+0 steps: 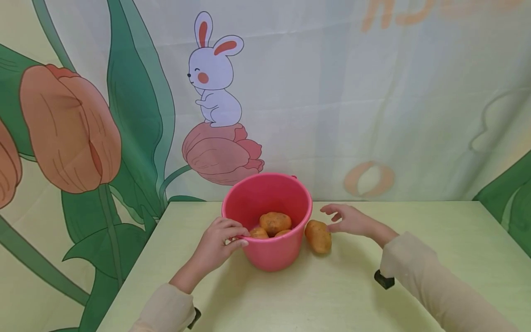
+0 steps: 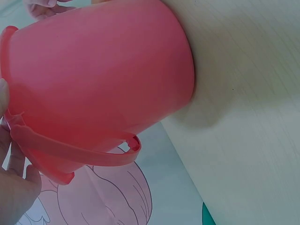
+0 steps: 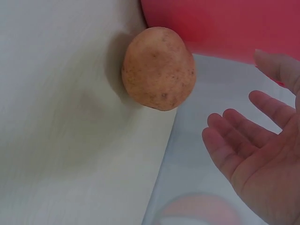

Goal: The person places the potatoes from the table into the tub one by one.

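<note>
A pink bucket [image 1: 271, 256] stands upright on the table with several potatoes [image 1: 275, 223] inside. My left hand [image 1: 215, 243] grips its near left rim between thumb and fingers. In the left wrist view, the bucket's handle [image 2: 77, 152] hangs against its side, by the left hand [image 2: 18, 183]. One potato [image 1: 318, 237] lies on the tabletop just right of the bucket. Beside and above that potato is my right hand [image 1: 352, 221], holding nothing. Its fingers are spread and slightly bent, and the right wrist view shows them apart from the potato [image 3: 159, 69].
The pale table [image 1: 265, 304] ends at a back edge behind the bucket. Against that edge hangs a printed cloth [image 1: 315, 92] with a rabbit and tulips. A dark strap piece [image 1: 384, 279] shows at the right sleeve cuff.
</note>
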The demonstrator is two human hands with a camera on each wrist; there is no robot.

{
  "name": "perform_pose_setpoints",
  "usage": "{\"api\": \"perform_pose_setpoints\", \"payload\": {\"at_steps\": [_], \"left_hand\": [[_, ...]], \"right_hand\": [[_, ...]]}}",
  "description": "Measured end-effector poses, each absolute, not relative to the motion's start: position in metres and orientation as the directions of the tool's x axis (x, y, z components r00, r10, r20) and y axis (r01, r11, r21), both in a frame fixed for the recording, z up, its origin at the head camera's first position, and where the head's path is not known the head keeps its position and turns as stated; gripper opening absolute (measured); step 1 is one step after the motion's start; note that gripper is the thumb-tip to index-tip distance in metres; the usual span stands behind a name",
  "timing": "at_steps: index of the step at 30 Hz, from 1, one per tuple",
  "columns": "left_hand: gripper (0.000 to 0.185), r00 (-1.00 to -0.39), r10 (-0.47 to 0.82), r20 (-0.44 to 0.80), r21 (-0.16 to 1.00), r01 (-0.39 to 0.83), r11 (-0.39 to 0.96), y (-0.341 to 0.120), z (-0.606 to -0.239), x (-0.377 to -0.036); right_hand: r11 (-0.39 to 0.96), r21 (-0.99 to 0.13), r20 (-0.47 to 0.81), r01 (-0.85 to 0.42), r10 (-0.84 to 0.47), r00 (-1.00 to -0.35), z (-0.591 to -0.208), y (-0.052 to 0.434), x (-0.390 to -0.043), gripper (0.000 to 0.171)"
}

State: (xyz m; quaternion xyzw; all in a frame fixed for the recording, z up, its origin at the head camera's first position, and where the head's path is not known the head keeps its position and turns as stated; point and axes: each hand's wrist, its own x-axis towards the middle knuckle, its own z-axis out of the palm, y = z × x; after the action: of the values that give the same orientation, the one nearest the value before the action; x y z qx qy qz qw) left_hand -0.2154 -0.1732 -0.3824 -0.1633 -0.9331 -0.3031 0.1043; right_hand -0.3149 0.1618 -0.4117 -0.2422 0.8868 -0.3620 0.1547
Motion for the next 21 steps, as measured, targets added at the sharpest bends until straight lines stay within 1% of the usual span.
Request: {"api": "perform_pose_setpoints", "payload": {"at_steps": [6, 13, 21], "left_hand": [[0.024, -0.92, 0.251, 0.301, 0.527, 0.38, 0.76, -0.173, -0.382, -0.215], [0.024, -0.92, 0.252, 0.299, 0.53, 0.38, 0.758, -0.174, -0.382, -0.215], [0.023, -0.926, 0.246, 0.286, 0.535, 0.367, 0.761, -0.172, -0.381, -0.215]], "right_hand": [[0.615, -0.716, -0.086, -0.332, -0.549, -0.831, -0.424, 0.163, -0.318, 0.051], [0.622, -0.722, -0.112, -0.303, -0.537, -0.836, -0.433, 0.164, -0.32, 0.052], [0.616, -0.734, -0.113, -0.287, -0.527, -0.843, -0.443, 0.164, -0.319, 0.056]]}}
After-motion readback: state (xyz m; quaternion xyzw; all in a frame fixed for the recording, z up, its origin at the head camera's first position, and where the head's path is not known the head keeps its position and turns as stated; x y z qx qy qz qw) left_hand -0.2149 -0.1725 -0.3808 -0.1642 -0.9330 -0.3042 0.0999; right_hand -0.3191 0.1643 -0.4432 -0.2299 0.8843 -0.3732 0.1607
